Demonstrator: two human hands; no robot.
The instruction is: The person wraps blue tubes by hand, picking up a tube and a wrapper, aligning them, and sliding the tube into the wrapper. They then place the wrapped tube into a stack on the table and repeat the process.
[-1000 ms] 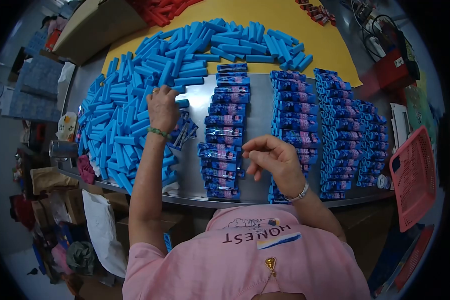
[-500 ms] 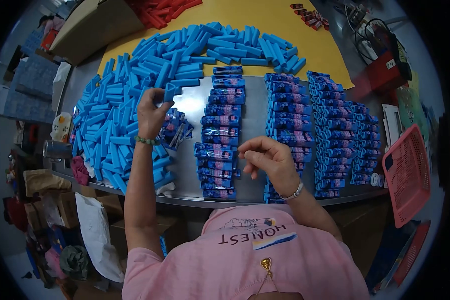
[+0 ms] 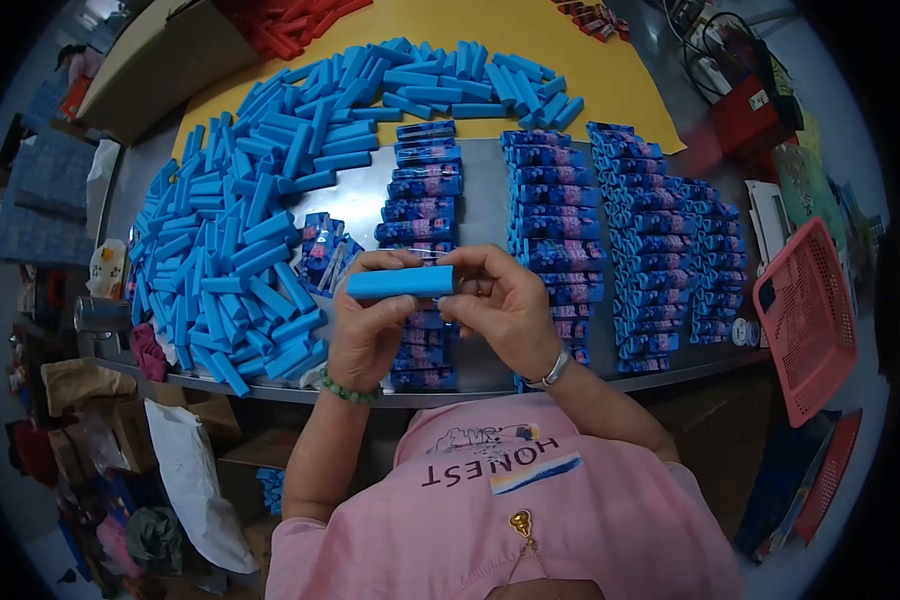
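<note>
Level in front of my chest is a plain blue triangular tube [image 3: 400, 282], held lengthwise. My left hand [image 3: 363, 325] is closed round its left part, fingers along the far edge and thumb beneath. At the other end, the fingertips of my right hand [image 3: 515, 310] pinch the tube. A thin, shiny edge shows just above it, too fine to make out. Under the hands runs a column of printed blue-and-pink wrapped tubes [image 3: 418, 208], partly hidden. Flat printed sleeves [image 3: 322, 248] lie beyond my left hand.
A large heap of plain blue tubes [image 3: 240, 220] covers the left and back. More printed tubes stand in stacked columns [image 3: 555, 200] at right. Red pieces [image 3: 290, 25] and a cardboard box [image 3: 165, 65] are at the back. A pink basket [image 3: 810, 325] hangs by the right edge.
My left hand has brought the blue tube from beside the heap down and right to the middle. My right hand has moved up slightly and closed on its other end.
</note>
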